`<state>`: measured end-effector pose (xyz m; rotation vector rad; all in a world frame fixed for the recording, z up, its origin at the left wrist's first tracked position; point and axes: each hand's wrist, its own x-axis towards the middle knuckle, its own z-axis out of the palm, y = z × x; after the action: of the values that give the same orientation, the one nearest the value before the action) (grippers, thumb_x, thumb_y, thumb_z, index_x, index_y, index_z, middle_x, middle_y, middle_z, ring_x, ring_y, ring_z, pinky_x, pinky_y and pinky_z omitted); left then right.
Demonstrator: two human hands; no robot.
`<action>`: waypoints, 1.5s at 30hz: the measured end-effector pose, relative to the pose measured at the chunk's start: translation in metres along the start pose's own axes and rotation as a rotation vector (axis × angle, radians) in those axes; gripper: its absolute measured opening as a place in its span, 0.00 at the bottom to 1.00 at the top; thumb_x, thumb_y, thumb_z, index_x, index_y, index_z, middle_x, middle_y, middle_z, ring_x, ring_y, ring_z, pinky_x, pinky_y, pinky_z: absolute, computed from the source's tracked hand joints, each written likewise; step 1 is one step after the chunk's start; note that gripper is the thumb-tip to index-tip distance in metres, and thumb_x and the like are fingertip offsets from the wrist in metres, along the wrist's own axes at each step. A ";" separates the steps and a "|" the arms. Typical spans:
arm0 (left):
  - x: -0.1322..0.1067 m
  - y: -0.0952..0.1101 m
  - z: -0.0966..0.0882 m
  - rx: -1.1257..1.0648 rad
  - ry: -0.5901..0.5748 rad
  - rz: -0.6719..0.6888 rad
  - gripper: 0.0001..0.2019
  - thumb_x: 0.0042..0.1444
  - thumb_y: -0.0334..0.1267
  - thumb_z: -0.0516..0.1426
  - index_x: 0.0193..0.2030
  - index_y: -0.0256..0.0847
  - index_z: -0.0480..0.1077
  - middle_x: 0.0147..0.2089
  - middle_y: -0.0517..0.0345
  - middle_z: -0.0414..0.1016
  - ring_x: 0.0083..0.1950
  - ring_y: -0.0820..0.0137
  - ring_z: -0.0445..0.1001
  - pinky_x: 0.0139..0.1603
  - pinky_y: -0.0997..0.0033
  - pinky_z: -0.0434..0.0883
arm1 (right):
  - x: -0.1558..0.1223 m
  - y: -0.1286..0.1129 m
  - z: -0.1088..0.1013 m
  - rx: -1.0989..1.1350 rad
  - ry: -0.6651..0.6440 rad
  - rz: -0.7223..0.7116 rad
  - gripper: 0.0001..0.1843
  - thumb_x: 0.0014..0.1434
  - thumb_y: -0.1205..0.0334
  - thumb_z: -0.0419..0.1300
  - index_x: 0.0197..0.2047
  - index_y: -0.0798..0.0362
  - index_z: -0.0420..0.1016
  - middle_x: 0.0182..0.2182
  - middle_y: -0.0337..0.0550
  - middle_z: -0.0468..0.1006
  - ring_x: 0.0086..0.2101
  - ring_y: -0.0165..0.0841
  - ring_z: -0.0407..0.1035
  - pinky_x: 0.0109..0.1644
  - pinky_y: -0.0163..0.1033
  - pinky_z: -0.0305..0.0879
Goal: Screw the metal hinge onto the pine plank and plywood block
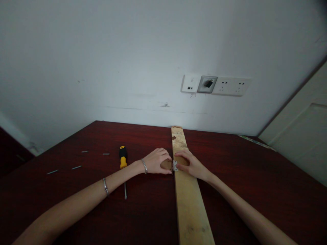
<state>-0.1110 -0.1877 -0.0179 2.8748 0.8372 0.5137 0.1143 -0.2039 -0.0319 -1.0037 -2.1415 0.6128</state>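
A long pale wooden plank [190,204] lies lengthwise on the dark red table [255,183]. A small metal hinge [175,165] sits at the plank's left edge, joined to a small brown wooden piece [166,164]. My left hand [156,161] curls around that brown piece, fingers pressed on it beside the hinge. My right hand [191,164] rests on the plank, its fingers pinching at the hinge's right leaf.
A yellow-and-black screwdriver [123,162] lies left of my left wrist, shaft toward me. Several loose screws [76,167] are scattered further left. A white wall with a socket strip [216,85] stands behind the table; a pale door [301,136] is at right.
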 end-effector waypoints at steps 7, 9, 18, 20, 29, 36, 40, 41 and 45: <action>0.000 0.000 0.000 -0.017 0.016 0.011 0.26 0.45 0.56 0.62 0.44 0.38 0.69 0.42 0.52 0.71 0.46 0.62 0.67 0.48 0.64 0.63 | 0.000 -0.001 0.001 0.013 0.011 0.012 0.15 0.52 0.62 0.61 0.45 0.48 0.71 0.44 0.45 0.72 0.48 0.39 0.65 0.56 0.51 0.58; 0.000 -0.001 0.000 -0.019 0.016 0.013 0.26 0.45 0.56 0.62 0.44 0.38 0.69 0.42 0.52 0.71 0.46 0.62 0.67 0.48 0.64 0.63 | 0.000 -0.001 0.001 0.015 0.012 0.014 0.15 0.52 0.63 0.61 0.45 0.48 0.71 0.45 0.45 0.72 0.48 0.39 0.65 0.56 0.51 0.58; 0.001 -0.001 0.000 -0.001 0.005 0.017 0.27 0.45 0.56 0.62 0.45 0.38 0.68 0.43 0.52 0.71 0.47 0.62 0.67 0.49 0.64 0.63 | 0.000 -0.001 0.001 -0.004 0.005 0.020 0.16 0.51 0.62 0.61 0.45 0.49 0.71 0.46 0.45 0.72 0.48 0.39 0.65 0.57 0.50 0.58; 0.001 -0.001 0.000 -0.004 0.005 0.019 0.28 0.45 0.56 0.62 0.46 0.38 0.68 0.43 0.52 0.71 0.47 0.62 0.67 0.49 0.64 0.63 | 0.000 -0.001 0.001 -0.007 0.008 0.023 0.16 0.51 0.62 0.61 0.45 0.49 0.71 0.46 0.45 0.72 0.48 0.39 0.65 0.57 0.50 0.58; 0.001 -0.002 0.001 -0.003 0.001 0.016 0.29 0.45 0.56 0.62 0.48 0.38 0.67 0.44 0.50 0.71 0.47 0.61 0.67 0.49 0.63 0.64 | 0.000 0.000 0.001 -0.004 0.010 0.013 0.15 0.51 0.62 0.61 0.44 0.50 0.71 0.45 0.46 0.72 0.48 0.39 0.65 0.57 0.50 0.58; 0.001 -0.002 0.000 0.005 0.003 0.025 0.30 0.45 0.56 0.62 0.49 0.37 0.67 0.44 0.50 0.71 0.47 0.62 0.67 0.49 0.64 0.64 | 0.001 -0.004 0.000 -0.006 0.009 0.025 0.14 0.53 0.61 0.60 0.45 0.50 0.71 0.45 0.46 0.72 0.48 0.39 0.65 0.57 0.50 0.58; 0.001 -0.001 -0.001 0.015 -0.013 0.023 0.31 0.45 0.57 0.62 0.49 0.36 0.67 0.44 0.49 0.70 0.47 0.61 0.67 0.49 0.64 0.64 | 0.001 -0.005 -0.001 -0.005 0.005 0.032 0.13 0.54 0.60 0.60 0.44 0.50 0.71 0.44 0.45 0.72 0.47 0.38 0.66 0.56 0.48 0.59; 0.001 0.000 -0.001 0.015 -0.015 0.021 0.30 0.45 0.57 0.62 0.49 0.35 0.68 0.45 0.49 0.70 0.47 0.61 0.67 0.49 0.64 0.64 | 0.001 -0.005 -0.001 -0.005 0.005 0.033 0.14 0.54 0.60 0.60 0.45 0.50 0.71 0.44 0.46 0.72 0.47 0.38 0.66 0.56 0.48 0.59; 0.001 0.001 0.000 0.012 -0.009 0.013 0.28 0.48 0.56 0.60 0.48 0.35 0.68 0.45 0.49 0.70 0.47 0.62 0.66 0.50 0.64 0.64 | 0.001 -0.001 0.001 -0.004 0.007 0.034 0.16 0.52 0.61 0.61 0.45 0.51 0.71 0.45 0.46 0.71 0.48 0.38 0.65 0.56 0.48 0.58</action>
<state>-0.1098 -0.1881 -0.0173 2.8926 0.8238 0.4978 0.1127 -0.2040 -0.0316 -1.0451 -2.1242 0.6213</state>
